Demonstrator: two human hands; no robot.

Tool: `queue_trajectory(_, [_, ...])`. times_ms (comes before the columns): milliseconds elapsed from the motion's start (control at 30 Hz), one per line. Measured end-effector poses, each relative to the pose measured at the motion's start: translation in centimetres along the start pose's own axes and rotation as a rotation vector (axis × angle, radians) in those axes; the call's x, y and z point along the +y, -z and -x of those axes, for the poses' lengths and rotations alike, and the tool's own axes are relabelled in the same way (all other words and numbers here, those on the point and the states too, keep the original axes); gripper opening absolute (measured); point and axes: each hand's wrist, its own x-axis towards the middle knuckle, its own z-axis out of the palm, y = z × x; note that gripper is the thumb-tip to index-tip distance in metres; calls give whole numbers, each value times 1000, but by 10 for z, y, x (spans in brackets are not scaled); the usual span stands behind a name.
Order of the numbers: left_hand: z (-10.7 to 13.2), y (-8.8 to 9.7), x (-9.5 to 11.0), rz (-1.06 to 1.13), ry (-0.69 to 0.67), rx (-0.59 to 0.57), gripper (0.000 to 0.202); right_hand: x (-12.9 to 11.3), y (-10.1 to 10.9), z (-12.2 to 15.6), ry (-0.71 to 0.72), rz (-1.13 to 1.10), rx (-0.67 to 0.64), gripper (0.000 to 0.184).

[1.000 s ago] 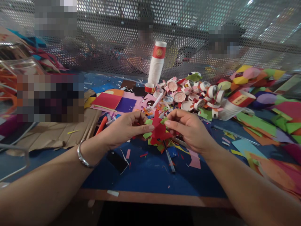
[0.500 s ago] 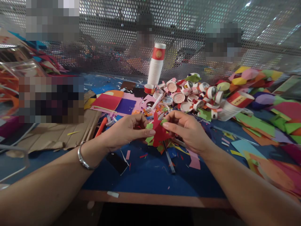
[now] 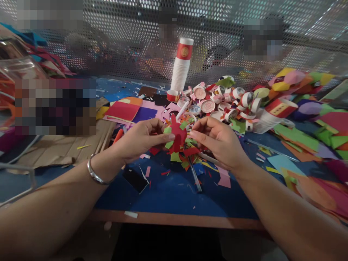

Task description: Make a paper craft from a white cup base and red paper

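Between the thumb and fingers of my left hand (image 3: pixel 148 137) is a red paper cutout (image 3: pixel 178 136) with narrow arms, held upright above the table. Small green paper pieces (image 3: pixel 168 136) sit along its left side, and another green piece lies on its upper right. My right hand (image 3: pixel 214 139) is just right of the cutout, thumb and fingertips drawn together; whatever they pinch, if anything, is too small to make out. Below the hands a pen (image 3: pixel 195 175) lies among paper scraps. A silver bangle (image 3: pixel 95 170) circles my left wrist.
A tall stack of paper cups (image 3: pixel 181 69) stands behind a heap of cut cup pieces (image 3: pixel 208 106). More cups (image 3: pixel 272 116) lean at right beside coloured paper (image 3: pixel 299 136). Cardboard (image 3: pixel 92 145) and red paper (image 3: pixel 123 110) lie left. A perforated metal panel (image 3: pixel 116 47) rises behind.
My right hand has come away from the cutout, and the green piece it was touching now shows on the red paper. My left hand still holds the cutout. The view has tipped slightly downward.
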Motion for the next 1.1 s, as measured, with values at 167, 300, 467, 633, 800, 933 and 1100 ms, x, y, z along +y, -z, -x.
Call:
queue_trajectory(167, [-5,6,0,114,-67,131,29,-6,2,6,13,304,-253,13])
queue_trajectory(300, [-6,8,0,135,-61,131,27,-9,1,11,84,613,-503,4])
queue_trajectory(467, [-6,6,1,132,-35,138,28,-9,0,12,108,817,-606,6])
queue_trajectory(633, [-5,5,3,131,-41,135,28,-10,0,12,100,850,-625,6])
queue_trajectory(800, [-5,4,3,113,-35,126,32,-10,-1,12,76,844,-643,3])
queue_trajectory(933, [-5,4,2,105,-28,129,40,-10,0,11,108,775,-645,3])
queue_trajectory(1100, [-4,4,1,116,-39,107,37,-16,2,10,124,588,-534,7])
